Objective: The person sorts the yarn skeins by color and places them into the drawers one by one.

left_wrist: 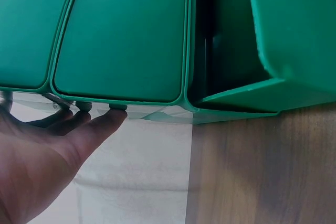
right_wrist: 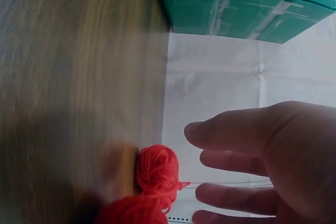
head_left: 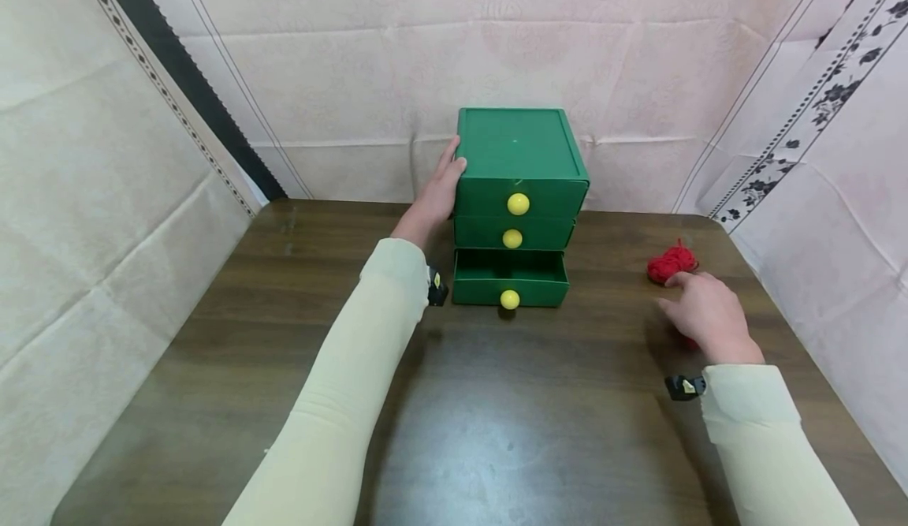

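A small green drawer cabinet [head_left: 521,147] with yellow knobs stands at the back of the table. Its bottom drawer [head_left: 478,292] is pulled out and the visible inside holds nothing; the two upper drawers are closed. My left hand [head_left: 434,199] rests against the cabinet's left side with its fingers extended. Over on the right, my right hand [head_left: 711,315] hovers beside a red ball of yarn [head_left: 671,263], fingers spread and holding nothing. More red yarn [right_wrist: 134,212] shows nearer in the right wrist view, mostly hidden by the hand in the head view.
The brown wooden table [head_left: 284,400] has light cloth hangings [head_left: 319,76] behind it and along both sides. The cabinet stands close to the back cloth. A loose yarn end sticks out of the red ball.
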`<state>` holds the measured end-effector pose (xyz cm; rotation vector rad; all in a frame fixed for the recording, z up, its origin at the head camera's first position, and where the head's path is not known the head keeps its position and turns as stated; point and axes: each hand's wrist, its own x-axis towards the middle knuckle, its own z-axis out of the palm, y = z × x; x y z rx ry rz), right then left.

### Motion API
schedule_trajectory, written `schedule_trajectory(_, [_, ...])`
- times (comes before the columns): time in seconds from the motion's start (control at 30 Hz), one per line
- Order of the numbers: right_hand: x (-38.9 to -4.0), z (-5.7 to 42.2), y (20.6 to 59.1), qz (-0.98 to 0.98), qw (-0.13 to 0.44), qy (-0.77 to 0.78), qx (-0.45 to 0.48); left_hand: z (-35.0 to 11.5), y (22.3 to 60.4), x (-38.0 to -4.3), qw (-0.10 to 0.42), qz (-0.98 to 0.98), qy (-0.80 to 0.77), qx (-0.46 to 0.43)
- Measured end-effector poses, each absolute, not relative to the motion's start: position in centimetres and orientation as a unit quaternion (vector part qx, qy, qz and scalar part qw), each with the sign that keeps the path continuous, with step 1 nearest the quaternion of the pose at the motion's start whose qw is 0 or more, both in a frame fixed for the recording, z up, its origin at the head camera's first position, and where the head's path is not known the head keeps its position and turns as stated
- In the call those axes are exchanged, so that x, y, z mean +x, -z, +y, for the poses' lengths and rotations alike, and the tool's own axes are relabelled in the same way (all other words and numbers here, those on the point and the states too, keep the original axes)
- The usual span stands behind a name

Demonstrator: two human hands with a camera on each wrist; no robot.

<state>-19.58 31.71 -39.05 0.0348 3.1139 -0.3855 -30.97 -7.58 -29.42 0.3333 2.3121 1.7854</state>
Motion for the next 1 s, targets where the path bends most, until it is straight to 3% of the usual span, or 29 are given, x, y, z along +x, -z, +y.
schedule_trajectory(0.37, [-19.3, 32.7, 39.3, 0.986, 0.067, 0.134, 0.072, -7.6, 29.6, -31.0, 0.106, 0.783, -0.604, 0.105])
schedule_trajectory(1.0, [-18.9, 33.9, 40.1, 0.978, 0.107, 0.162, 0.079, -7.7, 29.8, -31.3, 0.102, 0.78, -0.606, 0.115])
